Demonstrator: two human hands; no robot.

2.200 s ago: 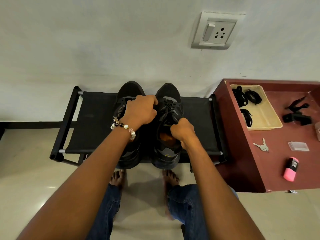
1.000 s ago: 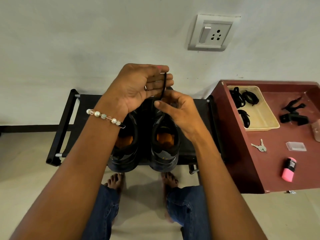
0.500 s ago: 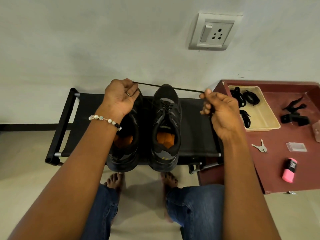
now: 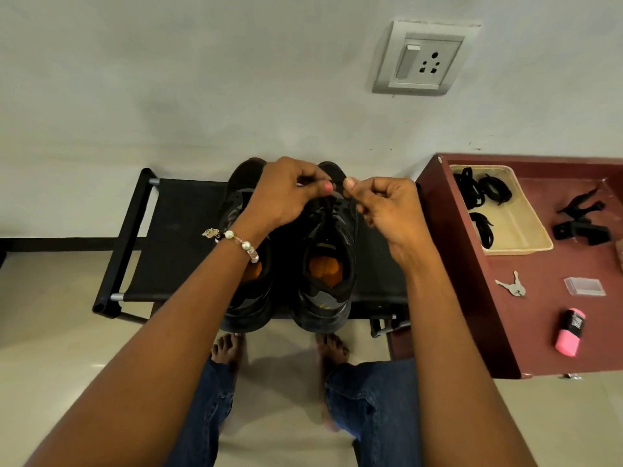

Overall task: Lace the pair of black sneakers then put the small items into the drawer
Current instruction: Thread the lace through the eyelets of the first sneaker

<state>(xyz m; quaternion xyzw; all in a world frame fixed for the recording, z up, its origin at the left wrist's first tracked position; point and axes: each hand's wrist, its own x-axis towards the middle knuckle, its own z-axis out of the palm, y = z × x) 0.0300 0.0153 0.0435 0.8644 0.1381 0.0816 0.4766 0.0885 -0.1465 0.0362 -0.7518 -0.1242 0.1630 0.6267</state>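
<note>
- A low rack [image 4: 175,237] stands against the pale wall: round black tubes with silver end caps, and a taut sheet of matte black fabric stretched between them.
- The left sneaker [image 4: 247,291] sits on that fabric, toe toward the wall, black with a thick rounded sole and an orange insole showing by the wrist.
- A bracelet [image 4: 236,239] of round white and clear beads circles the left wrist.
- The left hand [image 4: 286,193] hovers above the toes of the shoes, fingers curled, thumb and fingertips pinching a thin black shoelace [image 4: 337,192].
- The right sneaker [image 4: 328,261] stands just beside its mate on the rack, same chunky black build, orange insole plainly visible in the open collar; laces cross over its tongue.
- The right hand [image 4: 387,210] meets the left one over this shoe, fingers bent, pinching the other part of the same lace; the two thumbs nearly touch.
- A smooth maroon cabinet top [image 4: 539,332] stands to the right of the rack.
- A shallow cream tray [image 4: 526,230] with rounded corners holds coiled black laces [image 4: 482,193].
- Small silver keys [image 4: 512,286] lie flat in front of the tray.
- A clear, flat rectangular case [image 4: 585,286] lies right of the keys.
- A pink cylinder [image 4: 569,333] with a black label lies near the front edge.
- A black clip-like piece [image 4: 581,220] sits far right.
</note>
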